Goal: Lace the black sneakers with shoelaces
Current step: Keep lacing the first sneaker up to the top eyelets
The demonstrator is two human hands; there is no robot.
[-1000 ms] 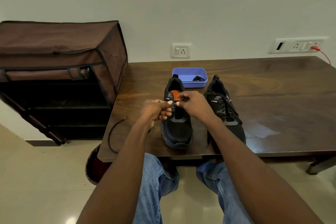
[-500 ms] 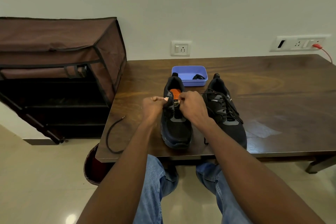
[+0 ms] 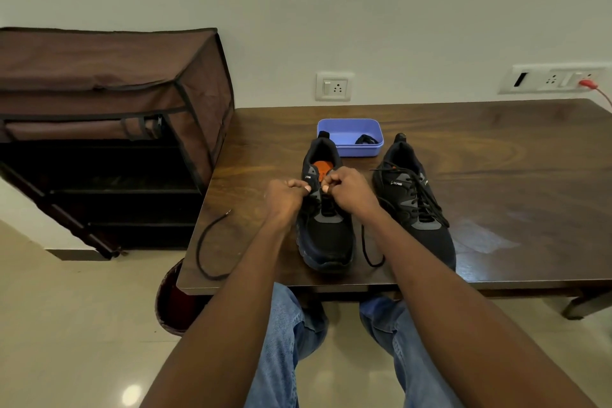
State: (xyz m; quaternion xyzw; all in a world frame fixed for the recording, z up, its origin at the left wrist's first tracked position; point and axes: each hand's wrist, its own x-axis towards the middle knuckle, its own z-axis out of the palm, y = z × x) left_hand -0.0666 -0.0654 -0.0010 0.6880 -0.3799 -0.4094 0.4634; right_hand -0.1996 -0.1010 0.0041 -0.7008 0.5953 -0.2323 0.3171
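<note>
Mid-lacing on the left sneaker point(image 3: 326, 228), near the front edge of the counter point(image 3: 496, 149): left hand point(image 3: 286, 197) and right hand point(image 3: 346, 190) each have fingers curled in a tight grip at the upper eyelets, apparently pinching the shoelace point(image 3: 371, 252), whose slack trails left and right of the shoe. Right sneaker point(image 3: 414, 205) beside it looks fully laced. Next, probably: thread the remaining top eyelets and even the ends; dark wood counter against a white wall, blue tray point(image 3: 347, 129) behind the shoes, brown fabric shoe rack point(image 3: 109, 103) to the left.
</note>
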